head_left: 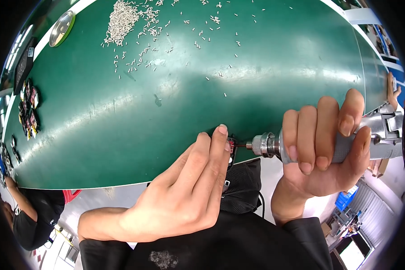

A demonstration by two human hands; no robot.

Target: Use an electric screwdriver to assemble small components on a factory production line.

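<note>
My right hand (325, 148) is wrapped round a grey electric screwdriver (274, 145) that lies sideways in the picture. Its thin bit points left and meets a small black and red part (231, 148) at the table's near edge. That part is pressed under the fingers of my left hand (186, 186), which cover most of it. The left fingers lie close together with the fingertips on its far side. What kind of part it is cannot be made out.
A heap of small silver screws (122, 20) lies on the green table (121, 135), more scattered around it. A round green-rimmed dish (62, 29), a black box (25, 65) and several small black parts (29, 110) line the left side. Other people's arms (22, 200) show at both sides.
</note>
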